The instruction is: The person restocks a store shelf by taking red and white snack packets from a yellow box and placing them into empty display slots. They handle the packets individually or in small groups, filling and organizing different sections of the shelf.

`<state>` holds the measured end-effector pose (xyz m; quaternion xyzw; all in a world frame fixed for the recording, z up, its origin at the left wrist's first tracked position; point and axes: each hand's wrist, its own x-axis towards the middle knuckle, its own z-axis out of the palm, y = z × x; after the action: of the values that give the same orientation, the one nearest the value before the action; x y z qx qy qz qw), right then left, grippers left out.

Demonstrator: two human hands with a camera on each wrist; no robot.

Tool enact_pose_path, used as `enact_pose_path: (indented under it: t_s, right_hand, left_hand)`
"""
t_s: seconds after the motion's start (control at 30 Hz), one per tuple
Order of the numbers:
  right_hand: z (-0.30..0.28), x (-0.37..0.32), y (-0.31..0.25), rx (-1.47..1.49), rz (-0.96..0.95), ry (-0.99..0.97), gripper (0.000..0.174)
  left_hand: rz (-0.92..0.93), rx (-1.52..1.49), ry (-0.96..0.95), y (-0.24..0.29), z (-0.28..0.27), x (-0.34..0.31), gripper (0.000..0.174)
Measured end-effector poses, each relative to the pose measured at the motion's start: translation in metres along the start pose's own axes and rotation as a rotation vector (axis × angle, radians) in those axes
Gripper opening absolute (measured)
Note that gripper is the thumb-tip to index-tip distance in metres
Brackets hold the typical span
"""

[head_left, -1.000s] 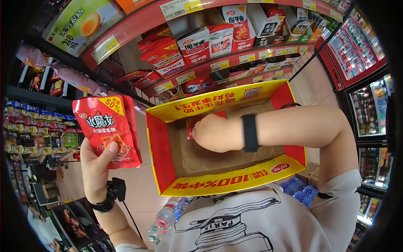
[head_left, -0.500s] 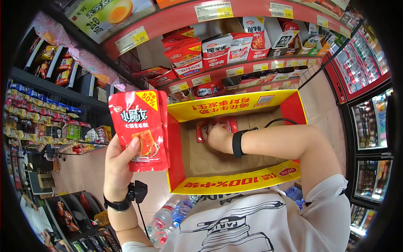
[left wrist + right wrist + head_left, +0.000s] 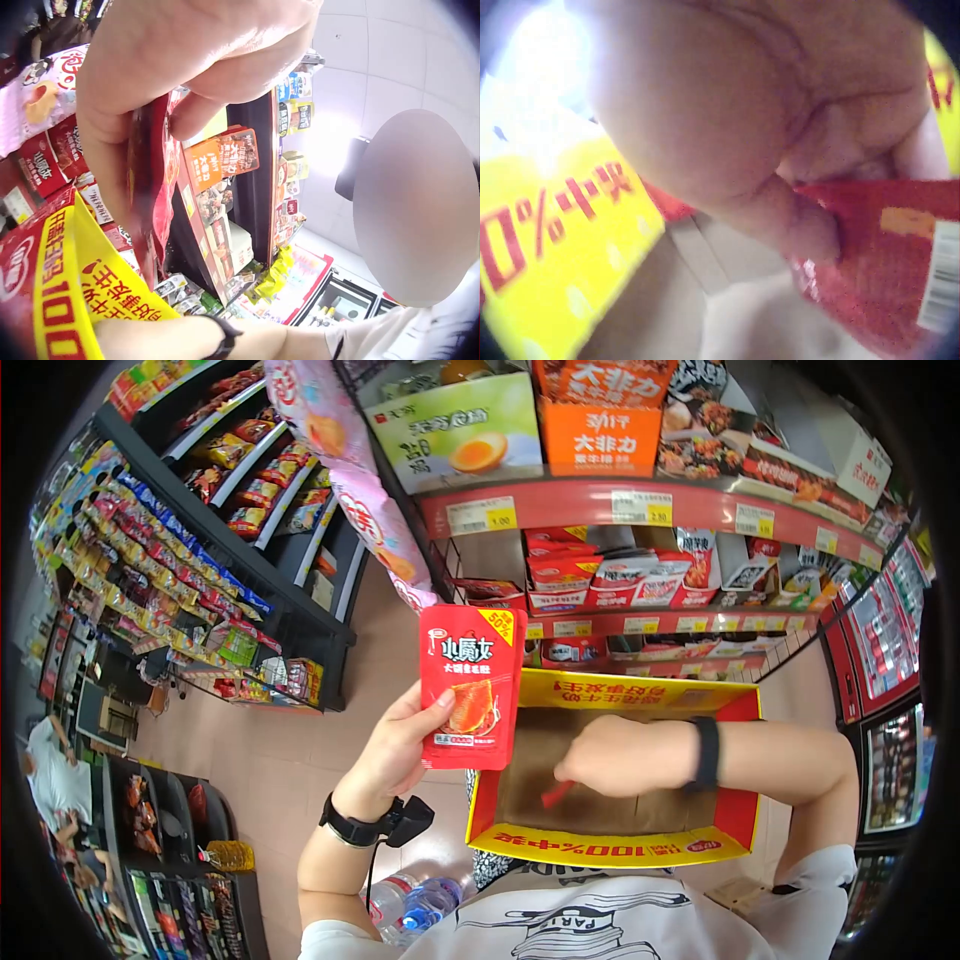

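Note:
My left hand (image 3: 385, 755) holds up red snack pouches (image 3: 470, 650), one behind another, with the thumb across the front one. The front pouch has a yellow 50% corner and stands upright, overlapping the left end of a yellow and red cardboard box (image 3: 610, 850). Inside that box is my right hand (image 3: 635, 755), with a dark band at its wrist. It pinches another red pouch (image 3: 885, 262), whose barcode side shows in the right wrist view. In the head view only a small red edge of this pouch shows below the fingers.
Beyond the box stands a shelf (image 3: 580, 505) with price tags and several snack packs. Packets hang on a rack (image 3: 170, 580) at the left. Bottles (image 3: 430, 900) stand on the floor by the person, and drink fridges (image 3: 895, 780) line the right side.
The head view has swung left, so box and shelf sit further right. My left hand's pouches now overlap the box more. The right hand's pouch, earlier flat inside the box, now shows edge-on.

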<state>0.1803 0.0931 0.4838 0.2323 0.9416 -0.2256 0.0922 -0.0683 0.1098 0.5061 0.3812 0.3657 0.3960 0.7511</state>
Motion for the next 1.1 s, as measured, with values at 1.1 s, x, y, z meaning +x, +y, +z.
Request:
enact_pose_path:
  t_s: [1.1]
  right_hand:
    - [-0.022,-0.041,-0.006,-0.557,-0.171,0.673,0.041]
  left_hand:
    - [-0.206,-0.148,-0.182,-0.023,0.048,0.018,0.039]
